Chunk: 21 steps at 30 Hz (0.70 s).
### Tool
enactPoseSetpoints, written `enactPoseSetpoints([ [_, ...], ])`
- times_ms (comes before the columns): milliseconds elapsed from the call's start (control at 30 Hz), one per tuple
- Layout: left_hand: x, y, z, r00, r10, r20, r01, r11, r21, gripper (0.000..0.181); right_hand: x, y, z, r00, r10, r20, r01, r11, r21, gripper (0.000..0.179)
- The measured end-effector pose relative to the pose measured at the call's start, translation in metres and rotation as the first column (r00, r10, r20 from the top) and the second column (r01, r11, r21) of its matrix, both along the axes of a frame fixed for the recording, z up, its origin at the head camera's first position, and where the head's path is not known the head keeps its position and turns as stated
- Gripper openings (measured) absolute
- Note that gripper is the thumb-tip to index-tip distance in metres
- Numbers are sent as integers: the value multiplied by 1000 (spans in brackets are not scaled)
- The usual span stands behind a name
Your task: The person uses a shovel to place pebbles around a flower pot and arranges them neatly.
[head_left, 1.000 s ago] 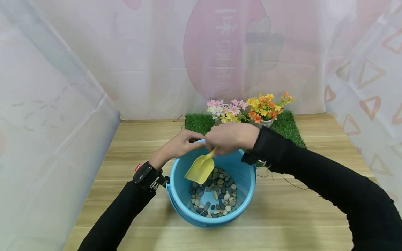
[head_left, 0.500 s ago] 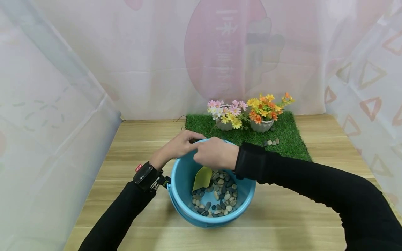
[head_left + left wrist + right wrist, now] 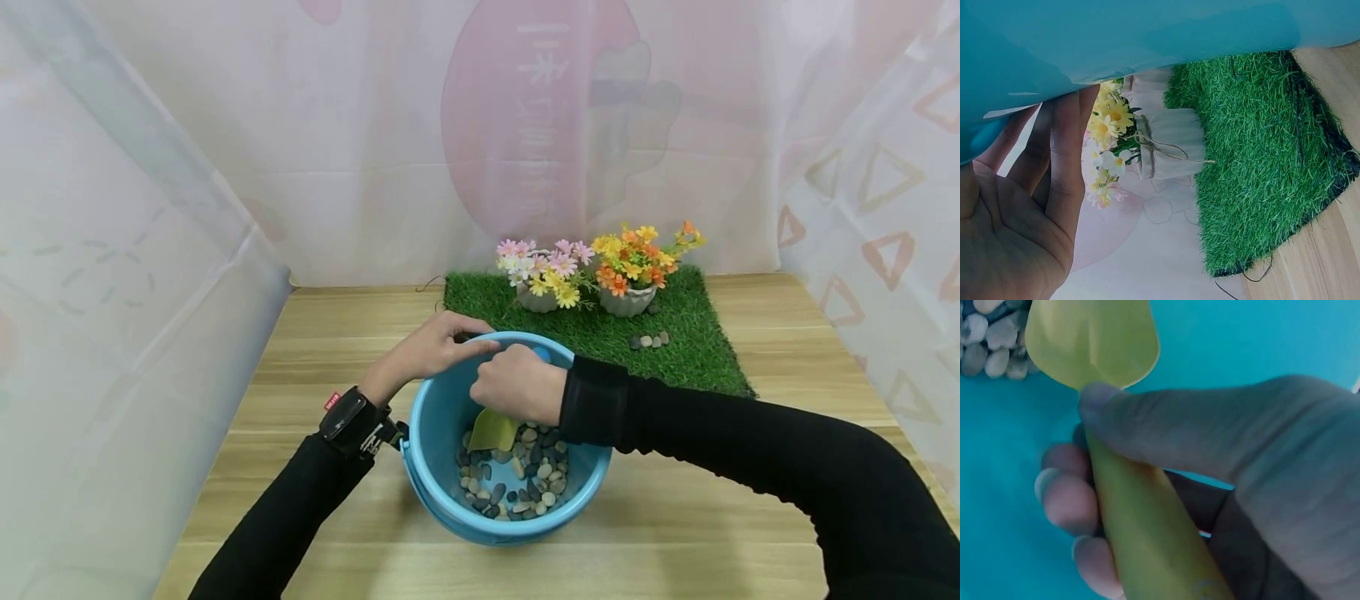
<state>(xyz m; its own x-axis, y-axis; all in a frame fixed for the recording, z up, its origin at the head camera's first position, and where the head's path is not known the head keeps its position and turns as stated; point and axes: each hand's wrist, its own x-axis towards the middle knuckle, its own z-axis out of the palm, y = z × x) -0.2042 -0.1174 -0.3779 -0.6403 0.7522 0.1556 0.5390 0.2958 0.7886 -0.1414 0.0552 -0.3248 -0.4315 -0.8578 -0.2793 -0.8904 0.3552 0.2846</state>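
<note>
bench (image 3: 330, 517): wood-grain, lower half of frame
blue bucket (image 3: 510, 532): on bench, lower centre
grass mat (image 3: 697, 346): on bench, right of centre

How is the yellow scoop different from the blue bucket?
The scoop is yellow, but the bucket is blue.
The bucket is much bigger than the scoop.
The bucket has pebbles in it, while none show on the scoop.
Both are held: the right hand grips the scoop, the left hand the bucket's rim.
</note>
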Motion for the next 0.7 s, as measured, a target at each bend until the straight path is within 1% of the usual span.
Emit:
enactPoseSetpoints([
  [67, 0, 0, 0, 1000, -1, 2, 1, 1000, 2, 17, 0, 2, -1, 1000, 8, 3, -8, 1000, -18, 23],
  [133, 1, 0, 1, 1000, 1, 6, -1, 1000, 4, 17, -1, 3, -2, 999, 10, 32, -9, 999, -38, 22],
  [200, 1, 0, 1, 1000, 6, 9, -6, 1000, -1, 17, -3, 4, -1, 996, -7, 92, 11, 999, -46, 19],
  [233, 1, 1, 1, 1000, 7, 10, -7, 1000, -3, 17, -5, 4, -2, 991, -22, 135, 27, 999, -34, 18],
  [267, 1, 1, 1, 1000, 7, 15, -7, 1000, -2, 18, -7, 3, -2, 981, -45, 188, 47, 999, -10, 16],
  [333, 1, 1, 0, 1000, 10, 18, -9, 1000, -4, 19, -12, 2, -4, 947, -102, 306, 89, 994, 59, 12],
  [400, 1, 1, 1, 1000, 9, 25, -9, 1000, -2, 19, -17, 1, -7, 898, -171, 406, 124, 983, 139, 13],
  [467, 1, 1, 1, 999, 10, 33, -10, 1000, 2, 19, -23, 0, -11, 847, -217, 485, 128, 969, 210, 22],
  [533, 1, 1, 1, 999, 12, 37, -12, 1000, 1, 19, -27, 0, -13, 806, -233, 544, 114, 963, 245, 32],
  [600, 1, 1, 1, 999, 13, 37, -13, 1000, -1, 19, -31, 0, -15, 761, -236, 605, 92, 961, 260, 40],
  [633, 1, 1, 1, 999, 14, 37, -14, 1000, -3, 19, -32, 0, -15, 737, -233, 634, 78, 962, 263, 43],
  [700, 1, 1, 2, 999, 10, 34, -10, 1000, -7, 20, -34, 1, -14, 690, -237, 684, 64, 961, 269, 43],
])
